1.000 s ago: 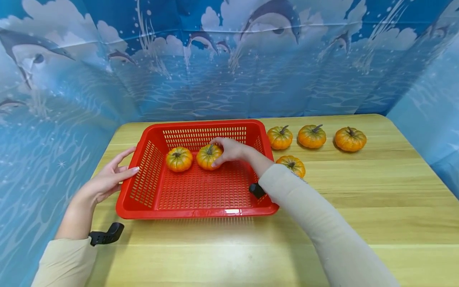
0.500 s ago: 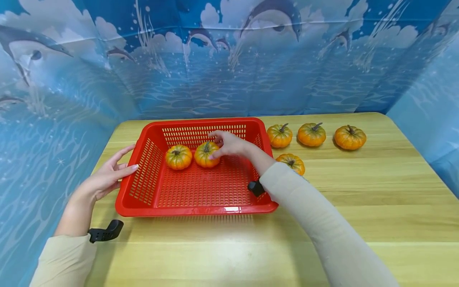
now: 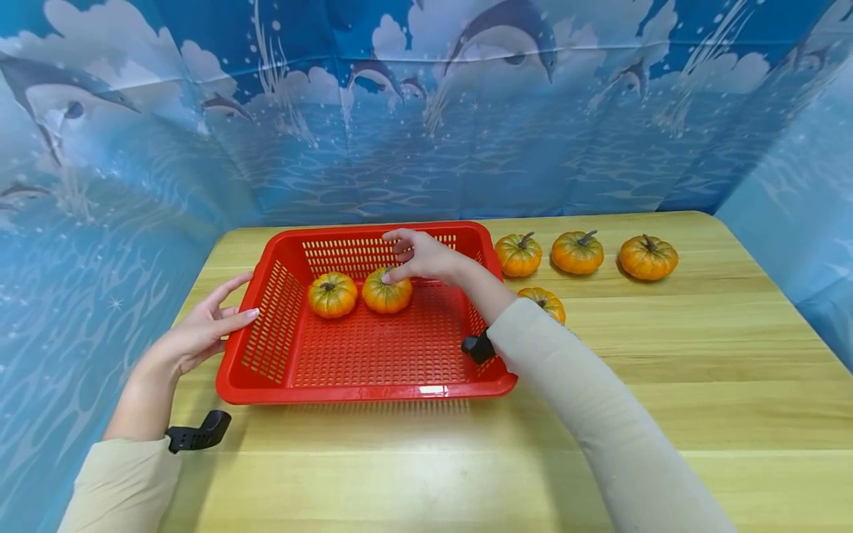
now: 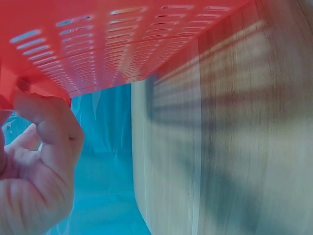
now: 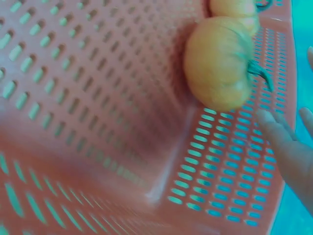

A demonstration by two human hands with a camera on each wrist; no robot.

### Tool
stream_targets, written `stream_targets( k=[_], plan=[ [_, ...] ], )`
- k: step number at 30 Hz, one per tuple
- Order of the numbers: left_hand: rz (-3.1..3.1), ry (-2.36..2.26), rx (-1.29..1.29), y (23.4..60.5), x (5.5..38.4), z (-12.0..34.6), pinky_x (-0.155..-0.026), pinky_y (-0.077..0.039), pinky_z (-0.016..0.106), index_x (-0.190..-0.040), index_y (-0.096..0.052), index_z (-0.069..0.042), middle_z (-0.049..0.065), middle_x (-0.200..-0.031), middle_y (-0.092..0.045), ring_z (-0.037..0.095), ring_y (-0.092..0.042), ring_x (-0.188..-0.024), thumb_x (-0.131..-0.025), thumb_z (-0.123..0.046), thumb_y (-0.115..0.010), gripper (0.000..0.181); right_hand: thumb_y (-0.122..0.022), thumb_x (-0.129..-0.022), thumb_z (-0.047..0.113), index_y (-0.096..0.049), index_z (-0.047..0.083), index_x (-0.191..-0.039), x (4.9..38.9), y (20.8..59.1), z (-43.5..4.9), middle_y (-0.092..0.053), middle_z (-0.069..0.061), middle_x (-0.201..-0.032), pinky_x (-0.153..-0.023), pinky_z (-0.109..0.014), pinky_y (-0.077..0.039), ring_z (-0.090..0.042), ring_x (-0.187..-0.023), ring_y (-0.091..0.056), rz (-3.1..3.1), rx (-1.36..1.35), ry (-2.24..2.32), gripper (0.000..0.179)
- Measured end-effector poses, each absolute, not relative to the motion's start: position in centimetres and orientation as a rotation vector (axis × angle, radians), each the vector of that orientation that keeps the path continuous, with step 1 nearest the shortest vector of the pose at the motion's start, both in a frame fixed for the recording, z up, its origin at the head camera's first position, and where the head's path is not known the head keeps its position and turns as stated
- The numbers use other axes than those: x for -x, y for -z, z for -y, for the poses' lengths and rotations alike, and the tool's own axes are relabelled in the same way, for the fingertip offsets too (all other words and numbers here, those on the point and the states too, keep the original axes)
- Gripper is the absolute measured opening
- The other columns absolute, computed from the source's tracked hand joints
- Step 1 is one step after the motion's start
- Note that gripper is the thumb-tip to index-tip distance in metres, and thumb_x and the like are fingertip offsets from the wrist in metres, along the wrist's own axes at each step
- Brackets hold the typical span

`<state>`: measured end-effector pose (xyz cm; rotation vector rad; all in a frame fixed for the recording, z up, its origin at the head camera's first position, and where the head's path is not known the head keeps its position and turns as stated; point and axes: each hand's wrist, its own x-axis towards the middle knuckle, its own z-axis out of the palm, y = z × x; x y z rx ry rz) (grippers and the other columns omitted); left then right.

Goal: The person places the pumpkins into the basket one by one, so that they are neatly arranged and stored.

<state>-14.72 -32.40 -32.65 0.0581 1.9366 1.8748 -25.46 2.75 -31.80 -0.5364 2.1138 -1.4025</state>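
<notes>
Pumpkin, stem-up on its base inside the red basket, probably so it cannot roll, sits just beside a second pumpkin; it is squat, ribbed, orange, green-tinged on top. The right hand hangs near, its grip loose, holding nothing. The left hand holds the basket's left rim, likely steadying it. Four more pumpkins rest on the worktop.

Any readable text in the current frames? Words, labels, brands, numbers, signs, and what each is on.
None readable.
Red basket, pumpkins, tabletop: no lettering shows.
Backdrop: pictorial sea print, no words visible.
Black wrist devices: too small to tell any marking.
</notes>
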Motion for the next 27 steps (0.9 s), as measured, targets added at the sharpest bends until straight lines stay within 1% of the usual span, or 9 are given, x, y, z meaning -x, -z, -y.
stream_targets(
  k=[7,12,15,19,23,27],
  plan=[
    [-1.942,-1.879,-0.061,32.6,14.7,32.3,-0.071,-0.056,0.039,-0.151,-0.004,-0.020,0.004,-0.103,-0.063,0.019,-0.066,-0.087,-0.096,-0.004,-0.050,0.074,-0.070,-0.083,0.009,-0.036,0.013,-0.142,25.5,28.9,-3.9,-0.039,-0.015,-0.138,-0.095,-0.038,-0.045,-0.029,-0.126,-0.039,-2.075,0.567,1.519,0.068],
    [-1.947,-1.871,-0.052,32.7,14.7,32.3,-0.071,-0.056,0.039,-0.151,-0.003,-0.020,0.003,-0.103,-0.063,0.020,-0.066,-0.087,-0.095,-0.005,-0.050,0.074,-0.070,-0.083,0.008,-0.038,0.014,-0.141,25.3,27.0,-5.0,-0.042,-0.011,-0.134,-0.096,-0.038,-0.044,-0.028,-0.126,-0.041,-2.080,0.589,1.560,0.066],
    [-1.945,-1.873,-0.050,32.7,14.7,32.2,-0.071,-0.056,0.039,-0.151,-0.004,-0.020,0.003,-0.103,-0.064,0.020,-0.066,-0.086,-0.095,-0.005,-0.050,0.074,-0.069,-0.084,0.008,-0.038,0.014,-0.141,25.1,26.1,-5.8,-0.043,-0.008,-0.132,-0.095,-0.036,-0.045,-0.025,-0.123,-0.043,-2.079,0.603,1.578,0.064],
    [-1.936,-1.877,-0.049,32.8,14.7,32.2,-0.071,-0.056,0.039,-0.151,-0.005,-0.020,0.003,-0.103,-0.064,0.020,-0.066,-0.086,-0.096,-0.005,-0.050,0.073,-0.068,-0.085,0.007,-0.039,0.014,-0.140,24.7,25.2,-7.1,-0.043,-0.007,-0.133,-0.095,-0.036,-0.045,-0.021,-0.120,-0.045,-2.074,0.632,1.598,0.063],
    [-1.930,-1.876,-0.044,32.8,14.6,32.3,-0.071,-0.056,0.039,-0.151,-0.004,-0.021,0.003,-0.103,-0.064,0.020,-0.066,-0.086,-0.096,-0.005,-0.050,0.073,-0.068,-0.085,0.007,-0.039,0.013,-0.140,24.3,24.6,-8.6,-0.043,-0.007,-0.134,-0.096,-0.038,-0.044,-0.021,-0.121,-0.045,-2.086,0.665,1.597,0.063],
    [-1.930,-1.880,-0.055,32.8,14.6,32.3,-0.071,-0.056,0.039,-0.151,-0.004,-0.020,0.003,-0.102,-0.064,0.020,-0.067,-0.086,-0.096,-0.005,-0.050,0.073,-0.068,-0.084,0.007,-0.039,0.013,-0.140,23.7,24.4,-10.2,-0.044,-0.008,-0.134,-0.096,-0.040,-0.044,-0.022,-0.122,-0.044,-2.114,0.638,1.573,0.063]
  ],
)
